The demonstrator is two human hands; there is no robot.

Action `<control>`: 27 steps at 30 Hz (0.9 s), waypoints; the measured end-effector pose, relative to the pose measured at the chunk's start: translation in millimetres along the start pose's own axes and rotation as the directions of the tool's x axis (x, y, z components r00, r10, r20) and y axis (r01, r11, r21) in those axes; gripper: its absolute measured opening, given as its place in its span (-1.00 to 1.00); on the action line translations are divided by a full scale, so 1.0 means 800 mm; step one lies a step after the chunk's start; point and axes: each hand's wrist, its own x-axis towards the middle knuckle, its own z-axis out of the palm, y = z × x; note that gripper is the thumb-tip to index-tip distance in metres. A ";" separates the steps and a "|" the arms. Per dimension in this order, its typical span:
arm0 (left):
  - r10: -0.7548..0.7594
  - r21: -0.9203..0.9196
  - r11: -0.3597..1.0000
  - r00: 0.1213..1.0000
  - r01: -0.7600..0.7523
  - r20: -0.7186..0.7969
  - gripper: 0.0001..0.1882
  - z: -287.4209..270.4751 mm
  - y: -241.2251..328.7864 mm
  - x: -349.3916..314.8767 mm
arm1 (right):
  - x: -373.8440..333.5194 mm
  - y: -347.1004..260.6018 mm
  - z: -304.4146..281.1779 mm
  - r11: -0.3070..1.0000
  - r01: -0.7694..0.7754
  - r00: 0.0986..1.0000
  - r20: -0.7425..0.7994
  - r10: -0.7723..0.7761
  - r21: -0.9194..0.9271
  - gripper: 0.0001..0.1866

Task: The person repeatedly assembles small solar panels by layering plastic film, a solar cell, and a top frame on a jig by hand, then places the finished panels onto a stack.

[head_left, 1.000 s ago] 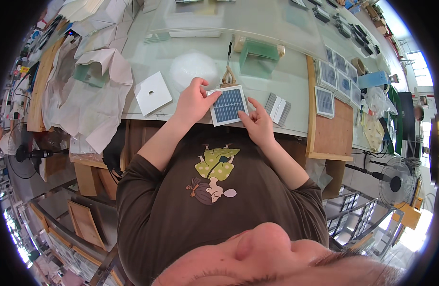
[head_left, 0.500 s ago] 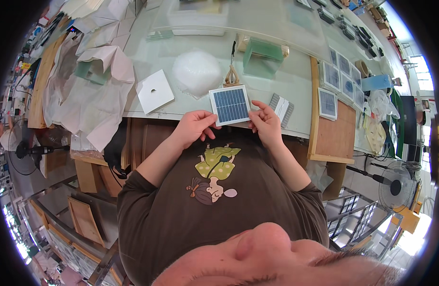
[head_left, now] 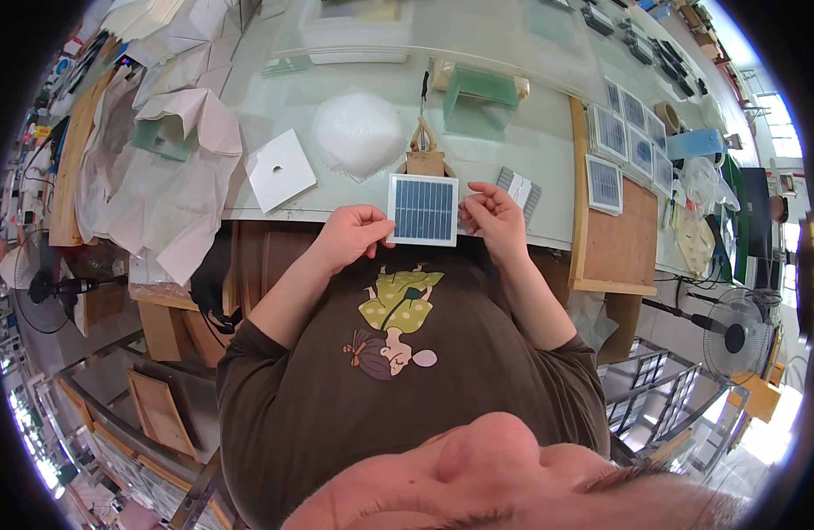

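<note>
A small solar panel with dark blue cells and a white border is held up at the table's front edge, face toward me. My left hand pinches its left edge between thumb and fingers. Just off the right edge is my right hand, thumb and fingertips drawn together; whatever is between them, if anything, is too small to make out. Behind the panel lies a brown block with a looped strap, partly covered by the panel. To the right of it rests a grey ridged strip with a white band.
Beyond the panel sit a white bubble-like bundle and a green glass stack. At left lie a white square card and crumpled paper. Several more solar panels rest on a wooden board at right.
The panel has turned from a slight tilt to nearly square and come slightly nearer to me. My right fingers have come off its right edge; my left hand keeps its hold.
</note>
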 end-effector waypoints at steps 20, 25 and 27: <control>0.004 0.128 0.992 0.999 -0.010 0.048 -0.82 -0.004 0.000 -0.001 | 0.012 -0.010 -0.002 0.998 -0.051 0.996 0.066 0.052 -0.027 -0.80; 0.021 0.127 0.992 0.999 -0.027 0.046 -0.82 -0.003 -0.001 -0.003 | 0.013 -0.005 -0.003 0.999 -0.036 0.995 0.090 0.036 -0.004 -0.81; 0.021 0.122 0.992 0.999 -0.026 0.045 -0.82 -0.003 -0.002 -0.003 | 0.013 -0.001 -0.003 1.000 -0.028 0.996 0.087 0.027 0.009 -0.80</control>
